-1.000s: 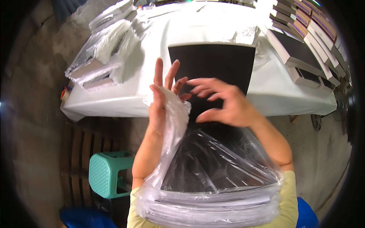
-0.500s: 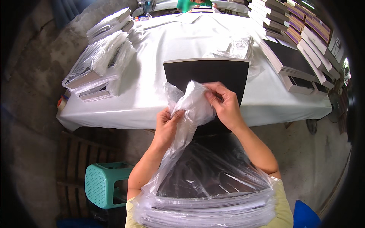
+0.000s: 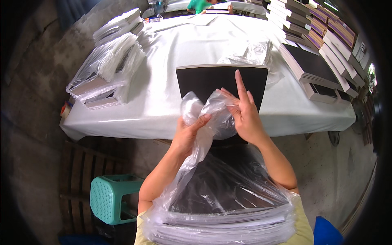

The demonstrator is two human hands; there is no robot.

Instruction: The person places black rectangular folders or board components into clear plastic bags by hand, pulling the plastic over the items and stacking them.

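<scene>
My left hand (image 3: pixel 188 134) is closed around a gathered part of a clear plastic bag (image 3: pixel 200 147), thumb on top. My right hand (image 3: pixel 247 114) pinches the bag's upper edge between thumb and forefinger, with another finger stretched upward. The bag runs down toward a layered stack of clear plastic bags (image 3: pixel 220 228) at my lap, against my yellow top. Dark material shows through the plastic there. Just beyond my hands is a black flat panel (image 3: pixel 212 77) with a pale top edge, at the table's near side. The bag and my hands partly hide it.
Plastic-wrapped stacks (image 3: pixel 106 65) lie on the left of the white-covered table (image 3: pixel 163 98). Black-covered book-like stacks (image 3: pixel 312 63) stand on the right, beside crumpled clear plastic (image 3: pixel 255 53). A green stool (image 3: pixel 108 198) is at lower left. Someone in green (image 3: pixel 198 5) sits at the far end.
My right hand has turned, with a finger now raised, and the bag's upper edge has spread. My left hand has shifted slightly right. The person in green has moved a little.
</scene>
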